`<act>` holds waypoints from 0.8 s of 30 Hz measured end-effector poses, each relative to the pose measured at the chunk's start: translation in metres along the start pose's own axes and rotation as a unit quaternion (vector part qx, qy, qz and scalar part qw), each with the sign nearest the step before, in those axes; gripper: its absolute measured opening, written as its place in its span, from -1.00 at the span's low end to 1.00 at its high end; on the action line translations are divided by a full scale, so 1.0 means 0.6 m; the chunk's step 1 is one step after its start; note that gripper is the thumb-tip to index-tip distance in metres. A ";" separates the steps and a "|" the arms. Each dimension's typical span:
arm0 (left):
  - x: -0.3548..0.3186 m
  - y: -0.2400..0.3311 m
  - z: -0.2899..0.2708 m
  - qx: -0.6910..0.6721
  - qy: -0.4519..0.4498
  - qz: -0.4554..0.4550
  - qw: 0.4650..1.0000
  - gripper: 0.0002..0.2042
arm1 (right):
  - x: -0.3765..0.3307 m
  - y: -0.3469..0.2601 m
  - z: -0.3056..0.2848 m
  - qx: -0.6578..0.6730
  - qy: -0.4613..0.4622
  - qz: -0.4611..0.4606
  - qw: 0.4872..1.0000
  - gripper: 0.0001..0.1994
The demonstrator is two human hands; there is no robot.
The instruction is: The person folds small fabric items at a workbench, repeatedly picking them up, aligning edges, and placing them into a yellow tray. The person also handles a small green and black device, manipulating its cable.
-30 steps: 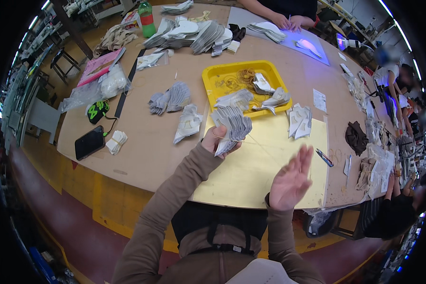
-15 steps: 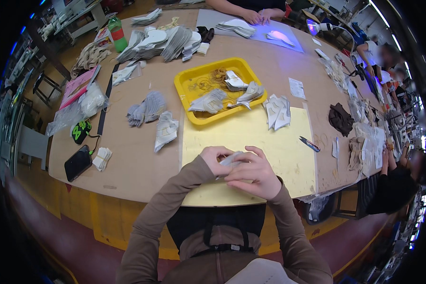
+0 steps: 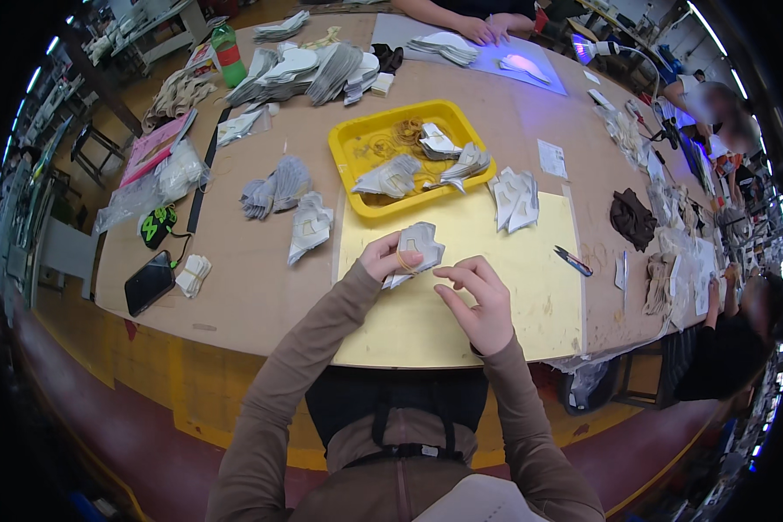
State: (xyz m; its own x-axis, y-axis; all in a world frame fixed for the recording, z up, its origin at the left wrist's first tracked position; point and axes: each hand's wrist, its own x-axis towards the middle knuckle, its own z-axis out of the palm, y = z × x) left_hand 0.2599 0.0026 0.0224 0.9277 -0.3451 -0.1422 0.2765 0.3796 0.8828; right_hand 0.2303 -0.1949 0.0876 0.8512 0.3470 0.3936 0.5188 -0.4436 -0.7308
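— Head view: what is held, and where?
— A small stack of grey-white flat cut pieces is gripped in the left hand, above the pale yellow cutting mat on the wooden desk.
— And the right hand?
— The right hand is kept just beside the stack, fingers curled, nothing seen in it.
— What is found around?
— A yellow plastic tray with similar pieces is seen beyond the mat; a black phone is lying far left.

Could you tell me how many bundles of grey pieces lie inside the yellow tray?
3: one bundle at the front left, one at the back middle, one at the front right of the yellow tray. Smaller ones may be hidden.
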 end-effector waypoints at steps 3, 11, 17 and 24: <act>0.003 -0.008 0.005 -0.045 0.002 0.002 0.999 -0.50 | -0.007 0.002 0.017 -0.025 0.000 0.002 1.000 -0.79; 0.019 -0.046 -0.010 -0.065 -0.005 0.005 0.998 -0.56 | -0.004 0.029 0.081 0.038 0.087 0.023 0.995 -0.90; 0.013 -0.040 -0.004 -0.040 -0.032 0.004 0.999 -0.54 | 0.000 0.030 0.020 0.202 -0.081 0.161 0.963 -0.90; 0.008 -0.036 0.011 -0.008 -0.038 -0.027 0.999 -0.55 | 0.000 0.044 -0.020 0.189 -0.154 0.156 0.957 -0.92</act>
State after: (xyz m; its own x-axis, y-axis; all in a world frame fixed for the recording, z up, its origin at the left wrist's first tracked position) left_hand 0.2569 -0.0132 0.0057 0.8898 -0.4294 -0.1546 0.3305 0.3727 0.8671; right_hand 0.2451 -0.2164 0.0750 0.8664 0.4992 -0.0163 0.1291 -0.2553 -0.9582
